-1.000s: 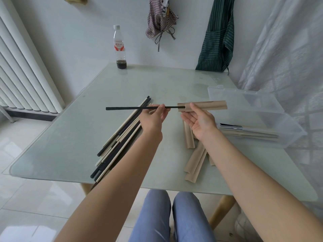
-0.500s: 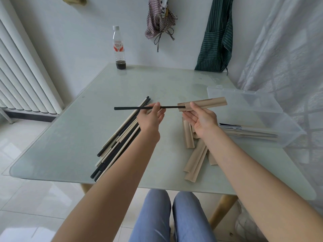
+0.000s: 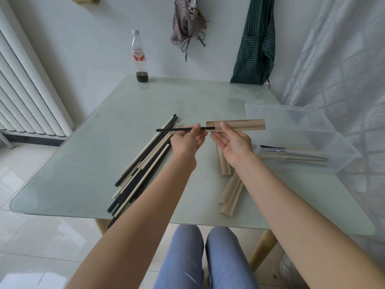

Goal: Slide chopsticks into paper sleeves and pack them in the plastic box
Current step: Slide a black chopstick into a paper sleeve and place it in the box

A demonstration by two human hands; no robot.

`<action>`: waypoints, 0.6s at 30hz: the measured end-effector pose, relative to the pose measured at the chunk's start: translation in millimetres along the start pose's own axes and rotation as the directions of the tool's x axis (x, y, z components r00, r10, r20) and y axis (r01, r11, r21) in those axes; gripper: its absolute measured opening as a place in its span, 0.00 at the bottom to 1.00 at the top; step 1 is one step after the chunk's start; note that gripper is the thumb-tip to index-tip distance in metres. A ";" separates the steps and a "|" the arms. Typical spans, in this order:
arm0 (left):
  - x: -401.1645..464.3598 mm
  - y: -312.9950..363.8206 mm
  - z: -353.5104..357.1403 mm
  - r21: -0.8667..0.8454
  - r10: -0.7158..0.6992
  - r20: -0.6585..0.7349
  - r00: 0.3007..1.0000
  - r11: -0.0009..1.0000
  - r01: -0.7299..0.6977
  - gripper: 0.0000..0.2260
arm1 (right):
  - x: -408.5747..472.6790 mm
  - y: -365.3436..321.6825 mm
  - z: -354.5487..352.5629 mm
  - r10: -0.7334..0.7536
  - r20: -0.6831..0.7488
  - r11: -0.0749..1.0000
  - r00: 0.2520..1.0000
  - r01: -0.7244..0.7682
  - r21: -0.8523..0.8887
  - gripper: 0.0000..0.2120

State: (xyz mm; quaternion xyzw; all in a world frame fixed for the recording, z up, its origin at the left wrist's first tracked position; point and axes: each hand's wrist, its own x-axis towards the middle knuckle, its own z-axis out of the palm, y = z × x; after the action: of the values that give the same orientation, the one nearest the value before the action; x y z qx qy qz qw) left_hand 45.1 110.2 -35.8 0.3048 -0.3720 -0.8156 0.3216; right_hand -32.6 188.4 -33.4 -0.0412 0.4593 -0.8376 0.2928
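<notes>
1. One radiator (image 3: 25,97) stands at the far left. One bottle (image 3: 140,57) with a little dark liquid stands at the back of the counter (image 3: 87,163).
2. A loose pile of chopsticks (image 3: 141,165) lies on the counter's left half, black ones and pale ones mixed. They overlap too much for an exact count; roughly a dozen.
3. The left hand (image 3: 187,142) pinches one black chopstick (image 3: 173,129) between thumb and fingers, so that grip is closed on it. The stick is thin, straight and level, held above the counter, its right end inside the mouth of a sleeve.
4. The right hand (image 3: 233,144), palm up, holds one brown paper sleeve (image 3: 237,125) with the thumb on top, so its grip is closed on the sleeve. The sleeve is flat, level and open at its left end.
5. About four empty sleeves (image 3: 229,184) lie on the counter under the right forearm.
6. One clear plastic box (image 3: 312,147) sits open at the right, lid back, with several sleeved pairs lying in it.
7. Two cloths hang on the wall: a checked one (image 3: 187,24) and a green striped apron (image 3: 256,42).
8. Compared with half a second earlier, more of the black chopstick is inside the sleeve, and the left hand sits closer to the sleeve's mouth.
</notes>
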 end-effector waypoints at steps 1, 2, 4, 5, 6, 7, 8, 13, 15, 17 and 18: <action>-0.9 0.1 1.3 0.015 0.002 0.002 1.000 1.000 -0.002 0.08 | -1.1 1.0 1.6 0.004 0.006 1.000 1.000 -0.004 0.010 0.02; -1.1 0.9 1.7 0.023 0.007 -0.010 1.000 1.000 -0.007 0.08 | -1.9 1.0 2.3 0.003 0.004 1.000 1.000 -0.003 0.020 0.02; 0.7 3.3 -0.6 0.008 0.022 -0.059 0.998 1.000 -0.022 0.08 | -2.6 -1.7 1.4 -0.005 -0.017 0.999 1.000 0.005 0.037 0.03; 2.4 4.4 -2.9 -0.004 0.032 -0.082 0.996 0.999 -0.032 0.08 | -2.5 -3.3 0.3 -0.006 -0.031 0.999 1.000 0.007 0.045 0.03; 3.7 5.0 -5.3 -0.007 0.041 -0.098 0.994 0.999 -0.042 0.06 | -2.5 -4.4 -0.9 -0.003 -0.043 0.999 0.999 0.005 0.052 0.03; 4.0 4.8 -6.7 -0.001 0.047 -0.099 0.994 0.999 -0.047 0.05 | -2.9 -4.8 -1.7 0.003 -0.052 0.998 0.999 0.000 0.056 0.03; 3.5 4.3 -7.1 0.012 0.046 -0.087 0.995 0.999 -0.045 0.04 | -3.5 -4.6 -2.0 0.009 -0.055 0.999 0.998 -0.006 0.052 0.03; -1.8 3.4 -5.3 0.051 0.023 -0.004 1.000 0.998 -0.023 0.05 | -9.2 -1.5 3.1 0.036 -0.019 0.999 0.999 -0.037 -0.027 0.01; -0.6 6.0 -9.2 0.015 0.029 -0.014 0.999 0.999 -0.029 0.09 | -9.2 -2.6 3.0 0.031 -0.028 0.999 0.999 -0.032 -0.032 0.01; 0.2 7.8 -13.8 0.005 0.020 0.007 1.000 1.000 -0.020 0.10 | -9.3 -2.6 2.9 0.033 -0.040 0.999 0.999 -0.033 -0.003 0.01; -0.1 7.9 -15.3 0.016 0.005 0.033 0.999 1.000 -0.006 0.09 | -9.8 -1.7 3.8 0.044 -0.041 0.999 0.998 -0.044 0.010 0.02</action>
State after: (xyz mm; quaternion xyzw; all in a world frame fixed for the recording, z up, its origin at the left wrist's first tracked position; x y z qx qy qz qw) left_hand 58.8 100.0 -37.6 0.2927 -0.3846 -0.8168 0.3151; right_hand -24.0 191.4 -27.9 -0.0127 0.4621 -0.8338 0.3018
